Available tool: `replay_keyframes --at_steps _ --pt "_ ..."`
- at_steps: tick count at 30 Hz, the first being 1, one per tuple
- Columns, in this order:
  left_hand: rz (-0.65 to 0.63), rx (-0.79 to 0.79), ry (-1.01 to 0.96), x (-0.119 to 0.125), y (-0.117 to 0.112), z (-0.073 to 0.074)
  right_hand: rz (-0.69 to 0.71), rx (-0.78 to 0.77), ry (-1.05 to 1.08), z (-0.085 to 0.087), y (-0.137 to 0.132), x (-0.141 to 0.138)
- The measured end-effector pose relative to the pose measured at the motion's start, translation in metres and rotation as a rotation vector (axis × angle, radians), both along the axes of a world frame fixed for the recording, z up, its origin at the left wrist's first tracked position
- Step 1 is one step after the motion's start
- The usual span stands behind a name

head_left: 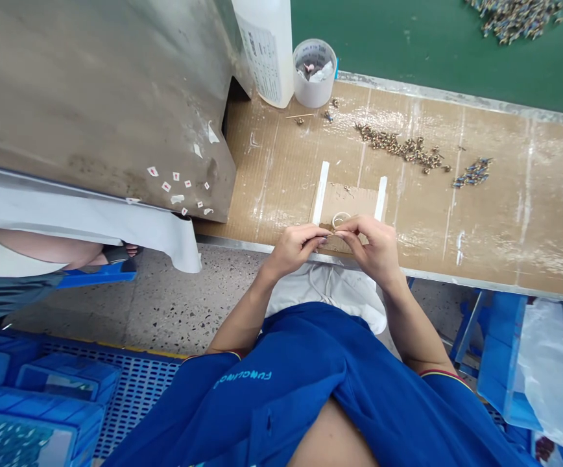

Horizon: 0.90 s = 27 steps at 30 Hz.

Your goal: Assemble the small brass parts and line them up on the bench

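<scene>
cardboard point(515, 201) extends rightward; left hand point(294, 249), right hand point(375, 250) pinch tiny piece point(333, 234) near edge point(456, 279)

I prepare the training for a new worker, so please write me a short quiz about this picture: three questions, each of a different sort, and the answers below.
1. In the picture, on which side of the bottle is the cup? (a) left (b) right (c) below
2. True or false: the white ring is nearer to the bottle than to the right hand.
3. Fill the gap: the pile of small parts at the top edge of the picture lies on a ____ surface.

Key: 1 b; 2 false; 3 green.
</scene>
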<state>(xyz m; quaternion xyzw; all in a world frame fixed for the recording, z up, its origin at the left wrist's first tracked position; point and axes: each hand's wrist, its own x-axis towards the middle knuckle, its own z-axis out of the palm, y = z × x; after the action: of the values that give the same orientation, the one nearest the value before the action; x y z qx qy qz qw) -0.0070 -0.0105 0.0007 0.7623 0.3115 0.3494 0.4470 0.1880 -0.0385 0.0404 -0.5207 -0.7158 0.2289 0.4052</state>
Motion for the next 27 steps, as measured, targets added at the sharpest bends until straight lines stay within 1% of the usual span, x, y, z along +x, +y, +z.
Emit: replay_keyframes --at_steps 2,4,6,8,10,14,16,17,18,21,22,24,25,27 --pt "-0.011 -0.015 0.007 -0.001 0.001 0.001 -0.035 -0.004 0.026 0.001 0.0 0.002" --pt "-0.019 -0.03 0.021 -0.002 0.001 0.003 -0.11 0.016 0.071 0.001 0.0 0.007" --pt "-0.026 -0.038 0.033 -0.002 0.001 0.004 -0.19 0.042 0.103 -0.001 0.003 0.012" --pt "-0.027 -0.042 0.04 -0.003 0.001 0.005 -0.231 0.046 0.096 -0.005 0.005 0.015" --pt "-0.024 -0.039 0.043 -0.003 0.001 0.005 -0.228 0.023 0.061 -0.01 0.007 0.015" --pt "-0.004 -0.04 0.043 -0.004 0.001 0.004 -0.136 -0.04 0.012 -0.017 0.007 0.01" --pt "0.009 -0.033 0.041 -0.004 0.002 0.003 -0.133 -0.044 0.012 -0.021 0.011 0.018" --pt "0.012 -0.028 0.036 -0.004 0.002 0.002 -0.173 -0.035 0.008 -0.023 0.014 0.026" --pt "0.011 -0.026 0.029 -0.004 0.003 0.002 -0.242 -0.023 -0.004 -0.025 0.019 0.039" --pt "0.001 -0.048 0.018 -0.004 0.004 0.002 -0.543 -0.018 -0.112 -0.033 0.037 0.09" --pt "0.0 -0.056 0.017 -0.003 0.004 0.002 -0.608 -0.032 -0.159 -0.036 0.044 0.107" --pt "0.006 -0.059 0.02 -0.003 0.004 0.003 -0.656 -0.067 -0.223 -0.04 0.058 0.135" --pt "0.009 -0.055 0.02 -0.002 0.004 0.004 -0.664 -0.087 -0.246 -0.041 0.064 0.144" --pt "0.013 -0.04 0.02 -0.001 0.004 0.004 -0.673 -0.134 -0.289 -0.041 0.076 0.152"
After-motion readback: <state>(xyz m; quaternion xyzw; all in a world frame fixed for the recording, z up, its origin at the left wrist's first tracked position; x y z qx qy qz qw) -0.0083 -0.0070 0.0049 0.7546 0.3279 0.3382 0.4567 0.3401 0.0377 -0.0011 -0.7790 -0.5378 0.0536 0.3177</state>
